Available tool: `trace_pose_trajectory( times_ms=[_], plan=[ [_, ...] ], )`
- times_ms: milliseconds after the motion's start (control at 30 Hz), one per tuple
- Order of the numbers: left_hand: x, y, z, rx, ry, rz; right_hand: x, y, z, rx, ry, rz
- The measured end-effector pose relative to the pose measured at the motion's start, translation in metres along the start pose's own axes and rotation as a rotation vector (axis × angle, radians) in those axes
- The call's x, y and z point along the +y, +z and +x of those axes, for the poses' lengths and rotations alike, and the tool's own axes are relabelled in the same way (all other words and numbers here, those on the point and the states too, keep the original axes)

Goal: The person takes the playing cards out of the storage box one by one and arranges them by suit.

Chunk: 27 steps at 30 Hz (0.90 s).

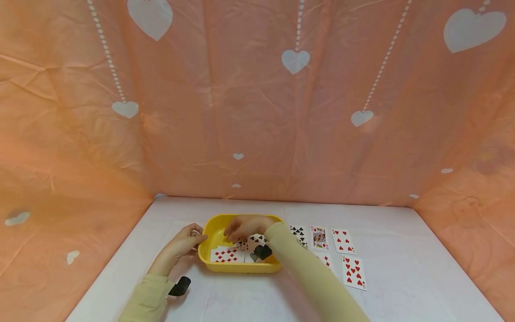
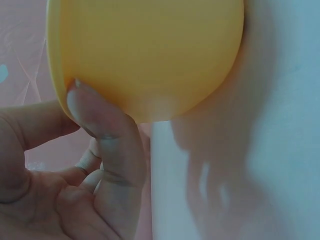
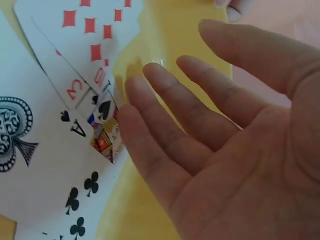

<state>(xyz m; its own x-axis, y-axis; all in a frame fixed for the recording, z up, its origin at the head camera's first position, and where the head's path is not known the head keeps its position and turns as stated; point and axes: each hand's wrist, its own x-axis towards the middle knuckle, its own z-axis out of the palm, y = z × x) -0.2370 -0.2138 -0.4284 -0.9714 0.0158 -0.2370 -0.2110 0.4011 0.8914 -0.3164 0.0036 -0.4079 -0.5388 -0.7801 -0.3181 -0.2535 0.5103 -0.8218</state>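
Observation:
A yellow plastic tub (image 1: 241, 268) stands on the table with several playing cards in it. My left hand (image 1: 183, 245) pinches its left rim, the thumb (image 2: 100, 115) over the edge in the left wrist view. My right hand (image 1: 250, 225) reaches into the tub, palm over the yellow bottom. In the right wrist view its fingers (image 3: 160, 135) are extended and slightly bent, holding nothing. Beside them lie an ace of spades (image 3: 45, 145), a card of diamonds (image 3: 90, 25), a card of clubs (image 3: 75, 200) and part of a face card (image 3: 102, 142), overlapping.
Right of the tub, cards lie face up in rows: a clubs card (image 1: 298, 231), a face card (image 1: 319, 237), a six of hearts (image 1: 343, 241), a nine of hearts (image 1: 354, 272) and a partly covered red card (image 1: 324, 259). An orange curtain (image 1: 257, 134) with hearts surrounds the white table (image 1: 402, 259).

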Motion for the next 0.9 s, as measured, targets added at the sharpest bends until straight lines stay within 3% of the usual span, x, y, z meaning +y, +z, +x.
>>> trace_pose_trajectory(
  times_ms=[433, 667, 900],
  plan=[
    [0.0, 0.001, 0.0, -0.001, -0.003, -0.006, 0.0, 0.008, 0.0, -0.057, 0.063, -0.105],
    [0.0, 0.001, -0.002, 0.008, 0.0, 0.002, -0.004, 0.012, 0.001, -0.105, 0.072, -0.226],
    [0.0, 0.0, -0.003, 0.005, 0.004, -0.003, -0.006, 0.013, 0.0, -0.146, 0.08, -0.166]
  ],
)
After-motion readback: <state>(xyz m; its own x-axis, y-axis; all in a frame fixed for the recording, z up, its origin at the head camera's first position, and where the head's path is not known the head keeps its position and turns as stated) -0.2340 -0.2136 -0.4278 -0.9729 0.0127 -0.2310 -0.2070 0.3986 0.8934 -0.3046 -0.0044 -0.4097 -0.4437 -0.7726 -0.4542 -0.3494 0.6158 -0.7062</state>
